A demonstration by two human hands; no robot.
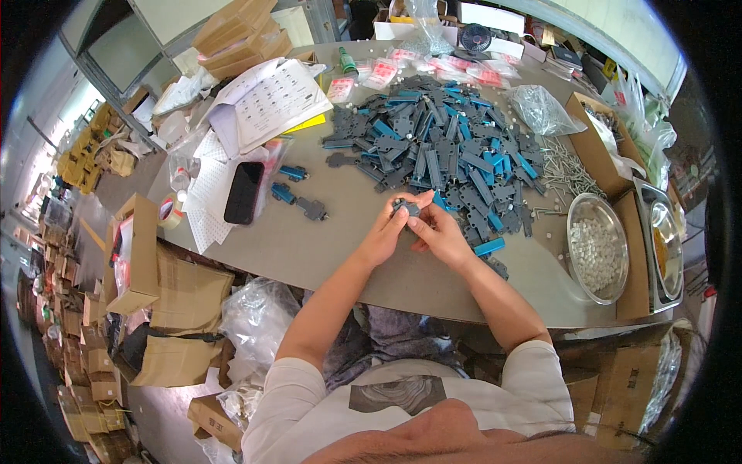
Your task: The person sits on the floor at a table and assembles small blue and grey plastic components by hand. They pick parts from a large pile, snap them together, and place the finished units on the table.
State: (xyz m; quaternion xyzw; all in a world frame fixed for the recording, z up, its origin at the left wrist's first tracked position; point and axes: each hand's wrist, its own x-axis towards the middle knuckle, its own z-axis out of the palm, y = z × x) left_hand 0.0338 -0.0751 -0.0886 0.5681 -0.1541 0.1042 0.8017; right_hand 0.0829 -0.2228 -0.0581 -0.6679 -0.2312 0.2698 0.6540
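Both my hands meet over the front of the table, at the near edge of a large pile of dark grey and blue plastic parts [433, 147]. Between the fingertips is a small dark grey plastic part [406, 207], partly covered by them. My left hand [382, 234] grips it from the left, fingers closed. My right hand [446, 238] pinches its right side with thumb and fingers. Several similar pieces lie apart on the left, among them a grey one with a metal tip [312, 208] and a blue and grey one [294, 172].
Long metal screws [570, 170] lie right of the pile, near a steel bowl [593, 203] of small white pieces. A cardboard box [574, 108] and metal tray [640, 203] line the right edge. Leftward are a black phone [243, 193], printed sheets [270, 108] and a tape roll [170, 214].
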